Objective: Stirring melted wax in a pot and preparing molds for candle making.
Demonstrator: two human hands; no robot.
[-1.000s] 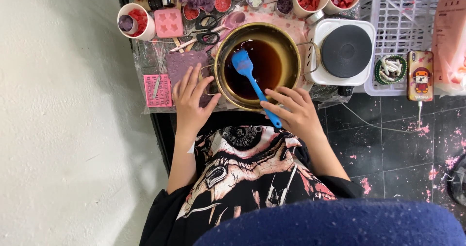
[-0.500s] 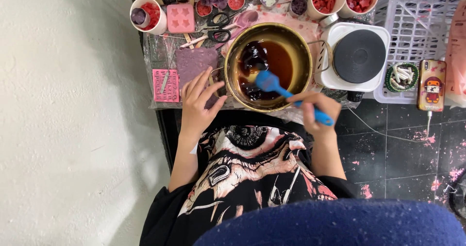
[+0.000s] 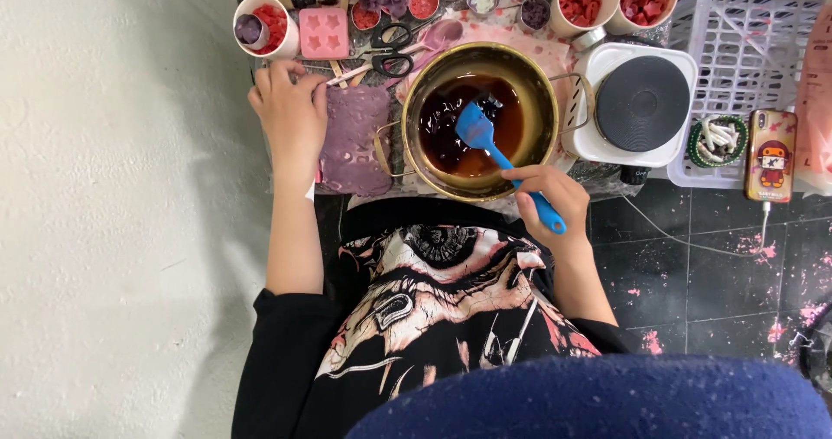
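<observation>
My right hand (image 3: 555,201) is closed around the handle of a blue spatula (image 3: 503,157), gripping near the handle's end. The spatula's blade slants up and away from this hand, into the brass pot (image 3: 542,92), where it dips into dark brown liquid (image 3: 459,144). The pot sits just ahead of my right hand; the hand rests at the pot's near rim.

My left hand (image 3: 290,114) lies to the left of the pot, well apart from my right hand. Its fingers are loosely curled and point forward, resting on the table edge. I cannot tell whether they pinch anything. A purple textured sheet (image 3: 355,140) lies just to the right of this hand, between it and the pot. A pink star mould (image 3: 323,33) and a white cup (image 3: 260,6) sit just beyond its fingertips, with black scissors (image 3: 390,53) further right.

A white hotplate (image 3: 637,101) stands beyond my right hand, touching the pot's far handle.
</observation>
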